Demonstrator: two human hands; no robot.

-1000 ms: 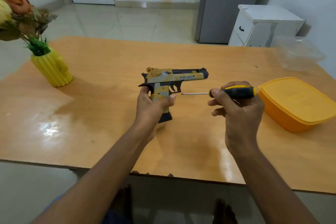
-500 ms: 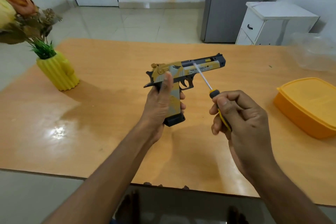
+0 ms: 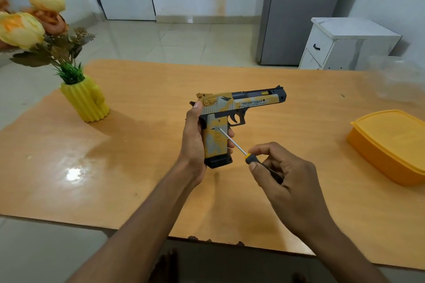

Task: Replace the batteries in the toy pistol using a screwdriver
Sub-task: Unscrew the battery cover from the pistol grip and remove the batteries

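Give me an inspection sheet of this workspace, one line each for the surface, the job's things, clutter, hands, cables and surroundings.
Surface: wooden table, glossy, with glare patches at the near left.
Job's things: toy pistol held upright above the table, barrel pointing right; screwdriver with its tip at the upper part of the pistol's grip. No batteries seen.
Clutter: yellow vase with flowers at the left; orange lidded box at the right; clear plastic container at the far right.
Hands: left hand grips the pistol's grip; right hand holds the screwdriver handle.
Cables: nothing seen.
Surroundings: tiled floor, white cabinet, grey fridge, white doors.
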